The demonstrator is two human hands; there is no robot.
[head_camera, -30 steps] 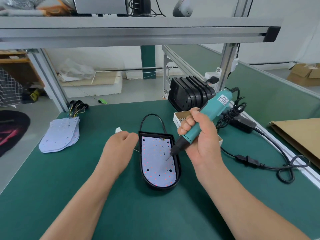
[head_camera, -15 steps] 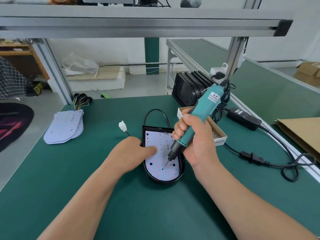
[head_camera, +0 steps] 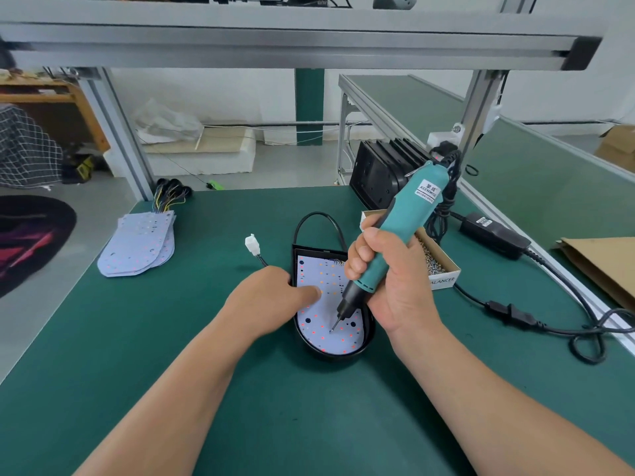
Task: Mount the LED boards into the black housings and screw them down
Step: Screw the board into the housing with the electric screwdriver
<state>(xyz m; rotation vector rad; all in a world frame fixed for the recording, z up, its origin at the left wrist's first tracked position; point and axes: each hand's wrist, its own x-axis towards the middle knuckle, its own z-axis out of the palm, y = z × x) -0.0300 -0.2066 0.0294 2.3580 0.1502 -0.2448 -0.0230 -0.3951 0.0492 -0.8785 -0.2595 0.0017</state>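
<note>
One LED board is lying in its black housing at the middle of the tabletop. The left hand is pressing it with a straight finger. The right hand is gripping the screwdriver, apparently driving a screw, and the next move needs steady downward pressure.

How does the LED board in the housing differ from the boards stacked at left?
The mounted board sits single in the black housing; the stacked boards lie overlapped on the mat. The left hand presses the mounted board; nothing touches the stacked boards. Both are pale with red dots.
</note>
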